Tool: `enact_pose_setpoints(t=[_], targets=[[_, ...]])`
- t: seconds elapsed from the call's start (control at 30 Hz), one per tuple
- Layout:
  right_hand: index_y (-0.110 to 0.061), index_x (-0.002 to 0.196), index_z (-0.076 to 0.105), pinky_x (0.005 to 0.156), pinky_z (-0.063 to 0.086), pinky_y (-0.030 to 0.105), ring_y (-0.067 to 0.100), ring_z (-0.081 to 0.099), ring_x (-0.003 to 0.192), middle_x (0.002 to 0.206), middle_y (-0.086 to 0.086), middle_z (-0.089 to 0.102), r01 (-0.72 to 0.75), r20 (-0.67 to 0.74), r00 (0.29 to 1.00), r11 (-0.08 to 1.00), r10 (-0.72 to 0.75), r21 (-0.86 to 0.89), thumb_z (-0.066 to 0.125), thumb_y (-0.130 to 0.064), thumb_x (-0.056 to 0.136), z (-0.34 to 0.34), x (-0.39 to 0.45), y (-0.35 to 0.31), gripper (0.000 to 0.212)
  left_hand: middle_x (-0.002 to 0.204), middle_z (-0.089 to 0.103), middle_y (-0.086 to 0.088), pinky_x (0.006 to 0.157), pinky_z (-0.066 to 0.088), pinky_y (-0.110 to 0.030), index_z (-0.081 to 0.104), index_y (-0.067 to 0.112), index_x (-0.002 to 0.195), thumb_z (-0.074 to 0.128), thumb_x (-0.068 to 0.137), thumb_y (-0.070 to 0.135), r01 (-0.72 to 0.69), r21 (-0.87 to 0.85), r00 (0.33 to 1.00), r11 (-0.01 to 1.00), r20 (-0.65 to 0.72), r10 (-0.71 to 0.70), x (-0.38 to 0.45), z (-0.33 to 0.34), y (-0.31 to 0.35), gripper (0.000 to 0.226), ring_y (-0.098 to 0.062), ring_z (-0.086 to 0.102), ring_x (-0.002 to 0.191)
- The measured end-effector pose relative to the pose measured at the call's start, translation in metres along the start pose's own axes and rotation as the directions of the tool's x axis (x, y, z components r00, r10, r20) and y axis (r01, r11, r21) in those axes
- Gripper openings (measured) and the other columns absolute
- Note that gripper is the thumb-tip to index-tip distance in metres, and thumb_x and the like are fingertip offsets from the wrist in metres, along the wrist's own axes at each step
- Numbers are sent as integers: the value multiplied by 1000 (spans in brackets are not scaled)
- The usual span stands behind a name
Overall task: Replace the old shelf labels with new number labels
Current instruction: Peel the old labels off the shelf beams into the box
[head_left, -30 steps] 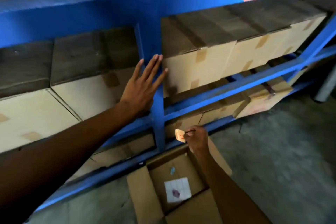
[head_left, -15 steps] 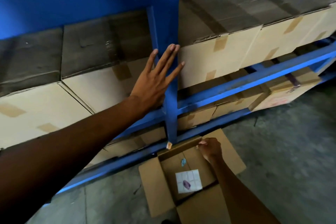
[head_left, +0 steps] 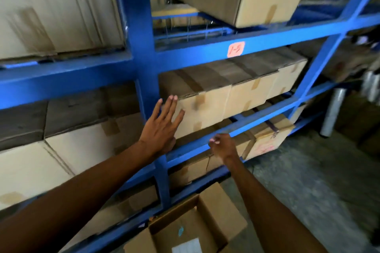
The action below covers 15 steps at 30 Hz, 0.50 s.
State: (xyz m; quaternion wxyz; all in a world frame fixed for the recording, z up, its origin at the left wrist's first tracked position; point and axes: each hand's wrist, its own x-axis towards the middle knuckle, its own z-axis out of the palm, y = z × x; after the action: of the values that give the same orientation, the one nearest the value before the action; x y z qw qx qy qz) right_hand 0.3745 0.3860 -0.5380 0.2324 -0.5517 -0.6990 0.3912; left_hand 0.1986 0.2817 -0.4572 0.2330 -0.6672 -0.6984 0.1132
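A left hand [head_left: 162, 127] lies flat, fingers spread, against a blue rack post [head_left: 144, 63] while the right hand [head_left: 223, 146], fingers pinched together, meets a shelf beam [head_left: 257, 119] below an orange label [head_left: 236, 49]

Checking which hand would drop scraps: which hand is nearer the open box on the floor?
Right. The right hand is above the open box; the left hand lies higher, on the blue upright.

label [head_left: 236, 49] on beam [head_left: 267, 41], boxes [head_left: 236, 96] below

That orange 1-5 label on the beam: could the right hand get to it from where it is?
Probably yes: the right hand is pinched at a lower beam, and nothing blocks the way up to the orange label.
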Motion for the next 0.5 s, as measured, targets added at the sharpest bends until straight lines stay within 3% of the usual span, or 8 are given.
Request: enact_pose_setpoints(t=[0.1, 0.23, 0.4, 0.5], targets=[[-5, 85, 71, 74, 49, 30, 32, 66, 89, 91, 18, 73, 153, -151, 976, 988, -155, -26, 57, -7, 81, -64, 23, -53, 15, 156, -11, -25, 114, -13, -50, 3, 12, 149, 53, 82, 38, 9, -36, 988, 999, -152, -14, 31, -41, 1, 87, -37, -14, 144], [-6, 93, 70, 85, 51, 39, 36, 63, 99, 99, 21, 71, 269, -338, 898, 959, -284, -89, 58, -13, 81, -133, 53, -109, 18, 156, -9, -23, 115, -11, -49, 1, 6, 148, 51, 82, 39, 60, 26, 958, 998, -282, -51, 68, -85, -10, 90, -36, -14, 144], [-5, 114, 61, 96, 46, 43, 38, 56, 110, 116, 23, 62, 327, -457, 827, 941, -327, -82, 55, -15, 85, -177, 92, -140, 32, 155, -17, -22, 115, -11, -48, -16, 2, 144, 34, 95, 34, 150, 93, 970, 984, -209, -128, 102, -95, -29, 78, -35, -17, 143], [-8, 122, 55, 101, 34, 44, 37, 45, 120, 127, 20, 51, 309, -493, 792, 933, -360, -184, 56, -23, 87, -181, 112, -145, 38, 155, -19, -21, 115, -10, -47, -28, 1, 137, 32, 98, 30, 148, 133, 972, 980, -200, -120, 106, -85, -34, 78, -35, -15, 143]])
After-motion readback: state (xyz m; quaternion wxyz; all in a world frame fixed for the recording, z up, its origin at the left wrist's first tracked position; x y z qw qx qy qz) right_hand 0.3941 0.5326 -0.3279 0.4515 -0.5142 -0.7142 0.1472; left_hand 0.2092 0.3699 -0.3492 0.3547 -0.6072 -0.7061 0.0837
